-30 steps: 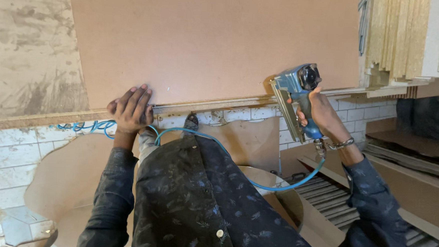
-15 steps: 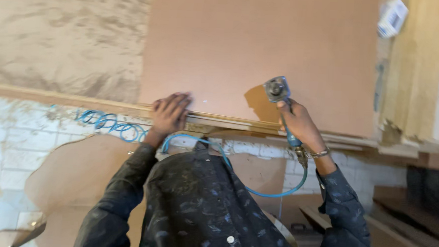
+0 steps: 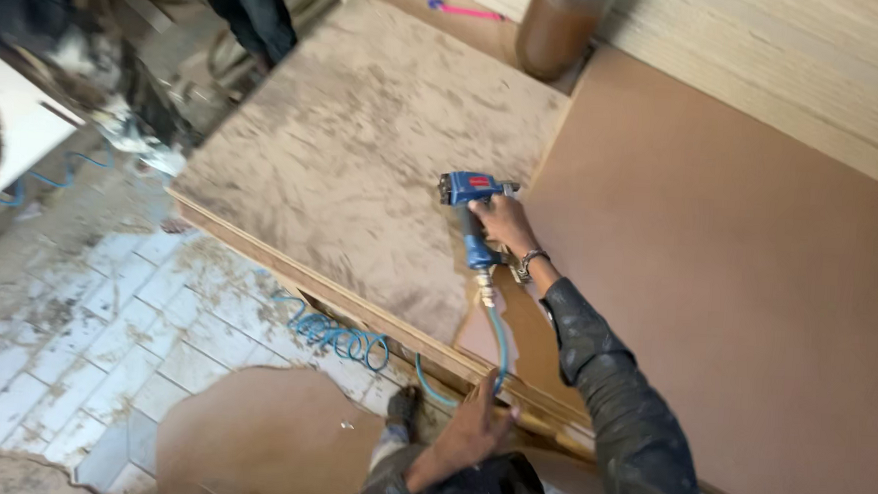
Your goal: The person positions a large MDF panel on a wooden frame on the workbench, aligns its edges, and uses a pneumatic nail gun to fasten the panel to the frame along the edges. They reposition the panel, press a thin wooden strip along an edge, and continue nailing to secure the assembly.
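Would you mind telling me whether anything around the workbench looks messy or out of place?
The bench top is coated in patchy dust, and the blue coiled air hose dangles over its edge towards the dusty tiled floor.

Head view, looking down — close, tilted

brown jar top cut off, blurred

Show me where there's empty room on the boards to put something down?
The smooth brown board, right of the right hand, is bare. The dusty board left of the blue nail gun is too. The near edge by the left hand and hose is crowded.
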